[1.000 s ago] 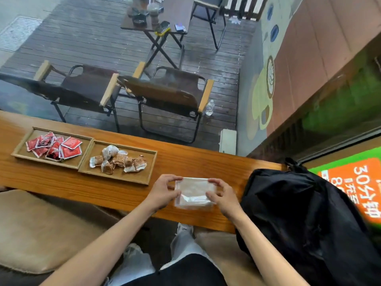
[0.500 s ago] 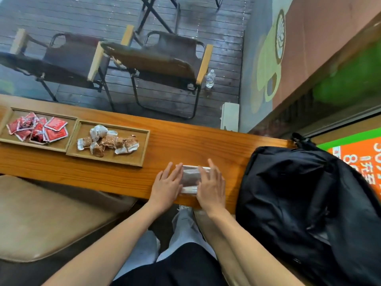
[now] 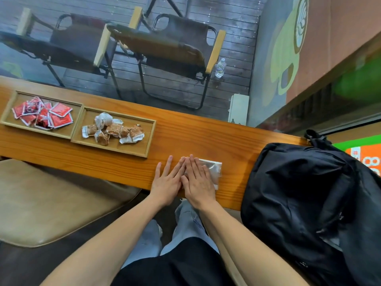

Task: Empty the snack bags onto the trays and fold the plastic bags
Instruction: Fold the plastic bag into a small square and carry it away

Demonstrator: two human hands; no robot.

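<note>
A folded clear plastic bag (image 3: pixel 214 171) lies flat on the wooden counter (image 3: pixel 206 139) near its front edge. My right hand (image 3: pixel 199 182) lies flat on top of it, fingers straight, hiding most of it. My left hand (image 3: pixel 167 181) rests flat beside it on the left, fingers spread, its fingertips touching the bag's left edge. At the far left, one wooden tray (image 3: pixel 12 104) carries red snack packets (image 3: pixel 43 115). The tray (image 3: pixel 146 141) next to it carries brown and white wrapped snacks (image 3: pixel 112 130).
A black backpack (image 3: pixel 309 203) fills the right end of the counter, close to the bag. A tan cushioned seat (image 3: pixel 51 203) sits below the counter on the left. Beyond the counter stand two folding chairs (image 3: pixel 171 44) and a water bottle (image 3: pixel 220 68) on the deck.
The bag was held spread between both hands a second ago. It has been folded smaller, and both hands now lie flat on it. The view has tilted down.
</note>
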